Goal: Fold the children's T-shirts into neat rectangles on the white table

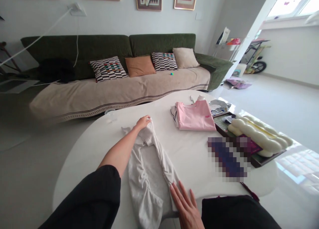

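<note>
A light grey garment point(152, 166) lies lengthwise on the white table point(82, 159), wrinkled, with gathered folds along its left part; whether it is a top or trousers I cannot tell. My left hand point(143, 122) reaches to its far end, fingers closed on the cloth at the upper right corner. At the near right edge, my right hand point(186, 205) rests palm down, fingers spread and touching the cloth. Its near end reaches the table's front edge. Right of the garment sits a folded pink garment point(195, 116), with dark-edged white cloth showing beneath its left side.
A tray point(256, 162) on the right holds a cream, bumpy tissue-box-like object point(259, 132). A pixelated dark item point(226, 159) lies in front of it. Toward the far left is a clear plastic cup point(111, 115). Behind the table stands a green sofa point(161, 41) with several cushions.
</note>
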`<action>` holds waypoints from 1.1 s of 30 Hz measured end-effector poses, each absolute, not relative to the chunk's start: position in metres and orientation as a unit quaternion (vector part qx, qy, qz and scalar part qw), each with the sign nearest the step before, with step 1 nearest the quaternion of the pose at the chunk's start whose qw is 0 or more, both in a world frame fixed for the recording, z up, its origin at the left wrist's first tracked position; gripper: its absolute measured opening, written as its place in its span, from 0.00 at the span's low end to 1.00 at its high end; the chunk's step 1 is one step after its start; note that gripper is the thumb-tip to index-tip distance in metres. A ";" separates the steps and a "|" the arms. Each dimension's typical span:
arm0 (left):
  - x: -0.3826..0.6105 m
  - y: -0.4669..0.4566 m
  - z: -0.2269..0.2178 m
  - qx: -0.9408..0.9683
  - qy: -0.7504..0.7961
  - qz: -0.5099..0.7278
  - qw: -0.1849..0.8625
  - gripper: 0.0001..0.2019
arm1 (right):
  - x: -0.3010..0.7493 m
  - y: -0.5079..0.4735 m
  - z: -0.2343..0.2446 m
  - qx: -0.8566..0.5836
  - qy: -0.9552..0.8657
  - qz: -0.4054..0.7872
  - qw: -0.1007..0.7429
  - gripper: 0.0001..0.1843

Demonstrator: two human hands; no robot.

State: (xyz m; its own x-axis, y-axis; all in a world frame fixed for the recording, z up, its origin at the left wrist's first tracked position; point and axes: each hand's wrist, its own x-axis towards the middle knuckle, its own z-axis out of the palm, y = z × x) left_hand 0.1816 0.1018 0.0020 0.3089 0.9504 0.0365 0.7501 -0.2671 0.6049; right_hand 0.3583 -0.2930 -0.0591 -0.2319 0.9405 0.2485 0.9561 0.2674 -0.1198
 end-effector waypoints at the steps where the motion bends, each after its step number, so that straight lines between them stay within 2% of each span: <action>1: 0.184 0.101 0.000 0.769 0.552 0.200 0.251 0.14 | 0.357 -0.293 -0.060 -0.608 -0.782 -0.028 0.133 0.43; 5: 0.183 0.104 -0.001 0.763 0.561 0.180 0.267 0.18 | 0.354 -0.292 -0.062 -0.618 -0.776 -0.019 0.125 0.48; 11: 0.163 0.106 0.015 0.779 0.558 0.089 0.273 0.06 | 0.356 -0.292 -0.062 -0.611 -0.783 0.002 0.118 0.49; 14: 0.157 0.098 0.021 0.796 0.546 0.077 0.249 0.04 | 0.357 -0.293 -0.060 -0.609 -0.785 0.006 0.112 0.48; 21: 0.151 0.071 0.024 0.783 0.597 0.077 0.158 0.08 | 0.356 -0.292 -0.055 -0.611 -0.785 0.012 0.104 0.48; 26: 0.171 0.032 0.008 0.798 0.582 0.122 0.099 0.17 | 0.357 -0.292 -0.057 -0.605 -0.789 -0.002 0.104 0.46; 30: 0.182 0.008 -0.017 0.821 0.552 0.101 0.108 0.28 | 0.359 -0.292 -0.054 -0.585 -0.805 0.001 0.101 0.40; 33: 0.182 0.008 -0.026 0.809 0.569 0.068 0.133 0.30 | 0.358 -0.292 -0.045 -0.569 -0.817 0.037 0.080 0.41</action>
